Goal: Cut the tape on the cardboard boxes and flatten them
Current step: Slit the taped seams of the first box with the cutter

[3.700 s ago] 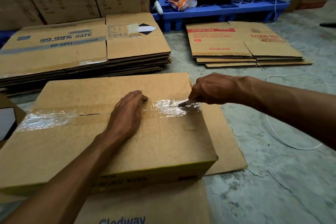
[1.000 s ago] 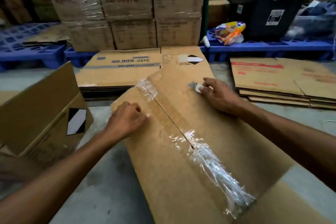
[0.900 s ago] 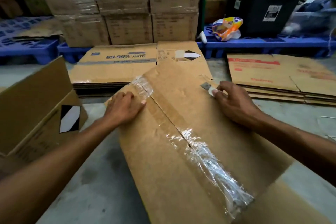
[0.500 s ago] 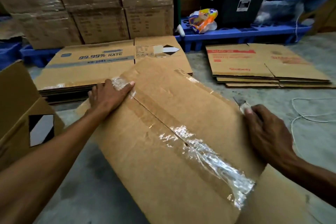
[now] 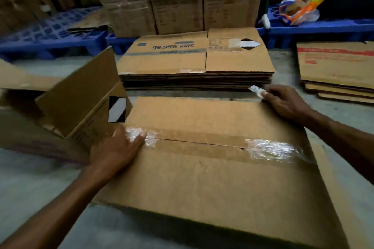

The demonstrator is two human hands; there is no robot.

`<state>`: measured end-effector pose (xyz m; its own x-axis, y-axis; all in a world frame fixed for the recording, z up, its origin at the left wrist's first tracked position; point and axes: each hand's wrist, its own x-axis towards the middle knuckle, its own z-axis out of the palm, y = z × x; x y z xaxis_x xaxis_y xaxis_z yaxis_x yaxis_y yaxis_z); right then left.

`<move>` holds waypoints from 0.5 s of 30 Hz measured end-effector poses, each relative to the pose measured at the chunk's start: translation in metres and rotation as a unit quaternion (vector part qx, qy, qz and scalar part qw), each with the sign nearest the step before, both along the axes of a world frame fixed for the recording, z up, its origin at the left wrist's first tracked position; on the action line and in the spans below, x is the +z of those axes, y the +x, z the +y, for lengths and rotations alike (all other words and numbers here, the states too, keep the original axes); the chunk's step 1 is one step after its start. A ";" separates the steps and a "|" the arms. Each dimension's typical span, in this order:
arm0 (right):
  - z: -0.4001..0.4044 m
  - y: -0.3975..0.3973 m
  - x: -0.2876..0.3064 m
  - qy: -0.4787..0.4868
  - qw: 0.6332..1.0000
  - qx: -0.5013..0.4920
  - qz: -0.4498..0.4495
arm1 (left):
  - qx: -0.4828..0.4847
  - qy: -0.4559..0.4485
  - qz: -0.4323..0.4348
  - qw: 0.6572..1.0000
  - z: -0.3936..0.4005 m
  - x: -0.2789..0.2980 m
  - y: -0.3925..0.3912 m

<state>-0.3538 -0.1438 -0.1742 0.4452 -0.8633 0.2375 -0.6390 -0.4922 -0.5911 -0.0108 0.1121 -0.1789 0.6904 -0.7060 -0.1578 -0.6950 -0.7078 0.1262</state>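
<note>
While the box [image 5: 212, 172] sits on the floor right in front of the stack of flattened cartons [image 5: 194, 60], it looks like we're between the cutting and flattening steps: the seam is already split in the middle, with crinkly tape [image 5: 273, 149] clinging at both ends. Left hand [image 5: 117, 151] presses flat on the box's near-left tape end, fingers straight. Right hand [image 5: 285, 101] pinches a small blade [image 5: 255, 89] at the box's far right corner. Next move probably needs the flaps opened and the box collapsed.
</note>
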 end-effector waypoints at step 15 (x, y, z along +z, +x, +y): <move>0.048 -0.037 -0.003 -0.020 0.991 -0.080 -0.105 | -0.289 -0.088 0.031 0.953 -0.113 -0.002 -0.131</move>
